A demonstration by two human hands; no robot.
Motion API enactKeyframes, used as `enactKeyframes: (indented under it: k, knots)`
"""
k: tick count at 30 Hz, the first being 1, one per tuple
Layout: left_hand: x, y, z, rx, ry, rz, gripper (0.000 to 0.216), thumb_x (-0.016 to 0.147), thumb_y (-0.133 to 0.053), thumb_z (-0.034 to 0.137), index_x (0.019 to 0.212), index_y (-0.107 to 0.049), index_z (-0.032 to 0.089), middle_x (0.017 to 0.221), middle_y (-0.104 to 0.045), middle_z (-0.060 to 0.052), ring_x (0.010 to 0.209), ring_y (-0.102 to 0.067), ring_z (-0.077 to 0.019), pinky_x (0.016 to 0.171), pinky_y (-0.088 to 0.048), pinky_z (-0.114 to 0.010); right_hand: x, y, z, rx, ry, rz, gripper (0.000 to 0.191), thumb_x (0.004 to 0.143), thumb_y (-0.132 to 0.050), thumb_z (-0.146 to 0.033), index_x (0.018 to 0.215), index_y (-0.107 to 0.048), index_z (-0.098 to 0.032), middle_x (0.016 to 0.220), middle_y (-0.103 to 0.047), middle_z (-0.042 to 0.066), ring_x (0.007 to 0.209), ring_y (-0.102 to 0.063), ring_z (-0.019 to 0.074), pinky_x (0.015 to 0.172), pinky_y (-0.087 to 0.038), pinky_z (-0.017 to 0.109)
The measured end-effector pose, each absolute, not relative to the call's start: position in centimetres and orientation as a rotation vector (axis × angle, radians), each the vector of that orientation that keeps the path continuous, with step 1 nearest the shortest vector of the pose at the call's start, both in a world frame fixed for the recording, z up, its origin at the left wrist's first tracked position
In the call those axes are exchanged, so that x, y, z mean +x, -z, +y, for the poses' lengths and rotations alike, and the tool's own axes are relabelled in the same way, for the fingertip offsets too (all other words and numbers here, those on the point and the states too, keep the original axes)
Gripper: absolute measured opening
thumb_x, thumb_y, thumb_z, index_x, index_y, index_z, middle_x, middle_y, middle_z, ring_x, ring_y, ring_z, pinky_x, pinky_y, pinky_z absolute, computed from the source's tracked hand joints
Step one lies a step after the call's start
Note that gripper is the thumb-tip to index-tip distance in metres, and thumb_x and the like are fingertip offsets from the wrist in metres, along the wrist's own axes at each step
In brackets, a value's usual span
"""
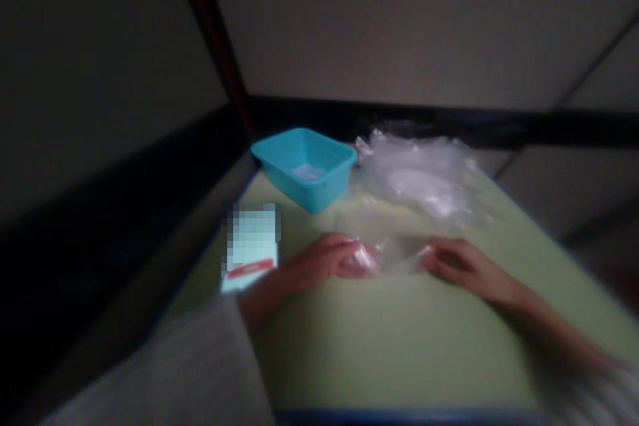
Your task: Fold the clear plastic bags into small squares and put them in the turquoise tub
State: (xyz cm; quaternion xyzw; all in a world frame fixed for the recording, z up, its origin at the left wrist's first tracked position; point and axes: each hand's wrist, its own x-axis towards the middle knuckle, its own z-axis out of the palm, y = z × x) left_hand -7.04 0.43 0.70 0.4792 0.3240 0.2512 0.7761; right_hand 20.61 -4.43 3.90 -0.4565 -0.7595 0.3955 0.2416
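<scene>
A clear plastic bag (394,254) stretches between my two hands, low over the table. My left hand (344,255) is closed on its left side, with some of the shiny film lying over the fingers. At the opposite edge, my right hand (456,263) pinches the film between thumb and fingers. Behind the hands lies a loose heap of clear plastic bags (424,176). The picture is dim and blurred, so whether anything is inside the held bag cannot be made out.
A turquoise basin (319,193) stands at the back left of the light green table (389,353), with something pale on its bottom. A lit phone (252,259), partly pixelated, lies beside my left forearm. Pale walls (424,26) rise behind the table and on the left.
</scene>
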Motion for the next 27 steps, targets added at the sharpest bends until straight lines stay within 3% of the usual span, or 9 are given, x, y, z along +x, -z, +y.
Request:
enactKeyframes:
  k: [7,11,16,20,27]
  knots:
    - [-6.6,-1.3,0.4,1.029,-0.571,0.844,0.035,0.074,-0.067,0.039,0.093,-0.064,0.010,0.088,-0.072,-0.013,0.078,-0.070,-0.0217,0.073,-0.053,-0.034,20.1,-3.8,-4.3,-1.332,-1.212,-1.882,0.021,0.084,-0.057,-0.037,0.076,-0.050,-0.019,0.068,-0.056,-0.001,0.062,-0.054,0.0124,0.055,-0.040,0.025]
    - [-6.7,-1.7,0.6,1.125,-0.609,0.954,0.033,0.073,-0.068,0.035,0.094,-0.057,0.012,0.083,-0.072,-0.010,0.075,-0.070,-0.0208,0.069,-0.053,-0.032,19.7,-3.7,-4.4,-1.342,-1.233,-1.748,0.025,0.078,-0.062,-0.037,0.087,-0.046,-0.020,0.066,-0.056,-0.002,0.060,-0.057,0.0135,0.054,-0.043,0.026]
    - [-7.0,-2.5,0.5,1.382,-0.629,1.100,0.057,0.066,-0.072,0.022,0.116,-0.046,0.012,0.065,-0.068,-0.001,0.059,-0.065,-0.0161,0.055,-0.047,-0.024,19.7,-3.4,-4.4,-1.354,-1.281,-1.645,0.044,0.072,-0.066,-0.036,0.102,-0.038,-0.021,0.066,-0.058,-0.004,0.060,-0.060,0.0163,0.055,-0.046,0.029]
    - [-7.0,-2.7,0.0,1.530,-0.608,1.135,0.078,0.059,-0.074,0.017,0.128,-0.038,0.011,0.059,-0.063,0.003,0.057,-0.063,-0.0167,0.053,-0.045,-0.023,19.8,-3.3,-4.3,-1.375,-1.284,-1.652,0.051,0.071,-0.065,-0.037,0.108,-0.033,-0.022,0.066,-0.058,-0.003,0.059,-0.060,0.0174,0.054,-0.045,0.031]
    - [-7.3,-2.0,-0.2,1.583,-0.581,1.066,0.081,0.064,-0.067,0.014,0.136,-0.030,0.012,0.055,-0.060,0.006,0.052,-0.062,-0.0152,0.052,-0.045,-0.022,20.1,-3.5,-4.4,-1.419,-1.267,-1.728,0.052,0.072,-0.063,-0.038,0.110,-0.031,-0.022,0.063,-0.057,-0.004,0.057,-0.056,0.0157,0.053,-0.041,0.030]
